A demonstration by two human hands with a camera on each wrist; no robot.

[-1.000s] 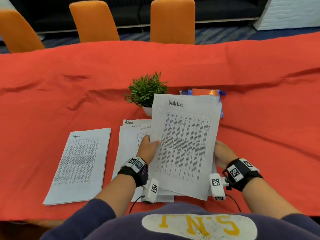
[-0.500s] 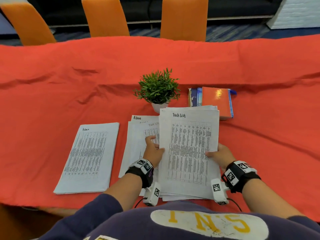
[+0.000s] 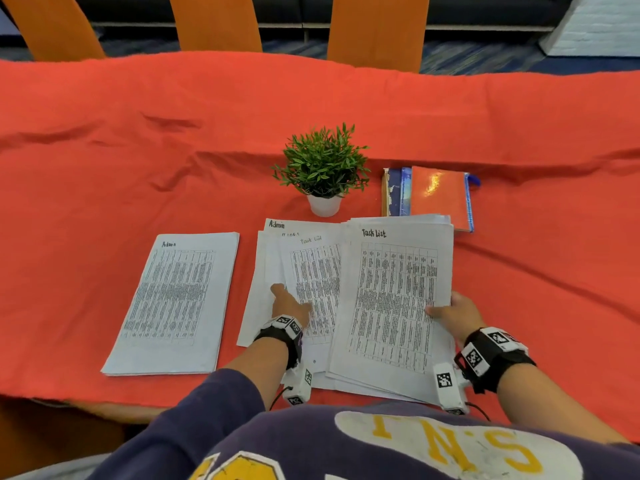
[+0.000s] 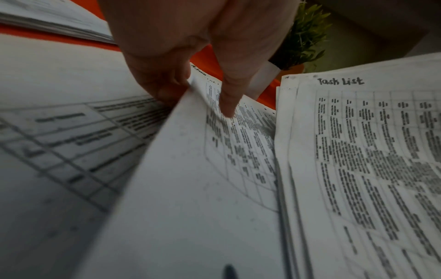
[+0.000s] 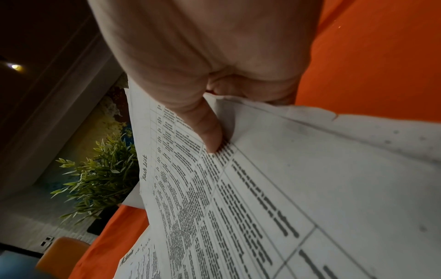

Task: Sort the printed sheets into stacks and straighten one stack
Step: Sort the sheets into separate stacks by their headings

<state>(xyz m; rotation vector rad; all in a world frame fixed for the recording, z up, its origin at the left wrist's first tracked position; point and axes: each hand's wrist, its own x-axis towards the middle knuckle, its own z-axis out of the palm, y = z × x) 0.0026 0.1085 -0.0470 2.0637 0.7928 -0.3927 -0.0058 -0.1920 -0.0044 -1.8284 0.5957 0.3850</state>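
White printed sheets partly sorted; middle pile (image 3: 291, 271) unsorted, nothing squared.
Left hand (image 3: 289, 303) pinches one middle sheet; right hand (image 3: 453, 311) grips Task List stack (image 3: 394, 306); Admin stack (image 3: 173, 303) lies near the table's left edge.

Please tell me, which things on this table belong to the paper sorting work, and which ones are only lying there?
Belonging to the job:
- neat white "Admin" printed stack
- loose middle pile of printed sheets
- white "Task List" bundle, held by right hand
- left hand, lifting a middle sheet

Just lying about:
- small green potted plant
- orange and blue books
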